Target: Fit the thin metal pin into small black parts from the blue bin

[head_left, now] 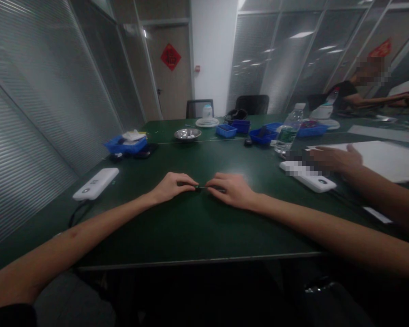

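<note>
My left hand (173,186) rests low over the table, its thumb and forefinger pinched on the dark end of a small thin rod-like thing (201,187). From that dark end a fine pale shaft runs right, in between the thumb and fingertips of my right hand (233,190), which are closed around its other end. The thing lies level, just above or on the dark green tabletop (191,231). It is too small and dim for me to tell its kind.
White power banks (96,183) (310,177) lie left and right with cables. Behind are a metal bowl (187,135), blue trays (126,144) and a water bottle (289,129). Another person's hand (337,156) reaches in from the right over white sheets (385,159). Someone sits farther back.
</note>
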`<state>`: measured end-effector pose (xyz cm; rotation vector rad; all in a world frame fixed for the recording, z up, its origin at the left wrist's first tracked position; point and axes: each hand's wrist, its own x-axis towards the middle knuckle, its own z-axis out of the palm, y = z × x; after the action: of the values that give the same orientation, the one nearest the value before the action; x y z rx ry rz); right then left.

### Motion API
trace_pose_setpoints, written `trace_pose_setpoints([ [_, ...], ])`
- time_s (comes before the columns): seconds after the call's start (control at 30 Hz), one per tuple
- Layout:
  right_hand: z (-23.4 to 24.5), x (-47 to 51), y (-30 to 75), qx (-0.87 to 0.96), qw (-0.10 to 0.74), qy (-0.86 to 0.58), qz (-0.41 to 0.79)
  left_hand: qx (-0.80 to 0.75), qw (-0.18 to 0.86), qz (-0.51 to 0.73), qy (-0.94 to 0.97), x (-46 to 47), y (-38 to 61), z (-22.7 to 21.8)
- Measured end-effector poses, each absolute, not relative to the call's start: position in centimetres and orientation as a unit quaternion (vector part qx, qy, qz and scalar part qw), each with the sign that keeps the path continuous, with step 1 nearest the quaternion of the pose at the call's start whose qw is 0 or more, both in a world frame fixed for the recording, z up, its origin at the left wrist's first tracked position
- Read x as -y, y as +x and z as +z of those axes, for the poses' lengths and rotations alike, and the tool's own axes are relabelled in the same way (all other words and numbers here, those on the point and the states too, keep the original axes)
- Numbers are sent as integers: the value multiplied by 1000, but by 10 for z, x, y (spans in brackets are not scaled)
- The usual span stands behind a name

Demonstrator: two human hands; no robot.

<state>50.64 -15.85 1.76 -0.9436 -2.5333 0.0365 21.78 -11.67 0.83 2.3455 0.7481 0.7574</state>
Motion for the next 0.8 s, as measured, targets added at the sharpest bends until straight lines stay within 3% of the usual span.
trace_pose_setpoints([
  [0.57, 16, 159, 501, 931, 210, -298, -19, -258, 282, 272, 883, 118, 220, 9],
  [0.8, 11, 153, 501, 924, 245, -293, 20, -260, 302, 252, 882, 116, 221, 8],
])
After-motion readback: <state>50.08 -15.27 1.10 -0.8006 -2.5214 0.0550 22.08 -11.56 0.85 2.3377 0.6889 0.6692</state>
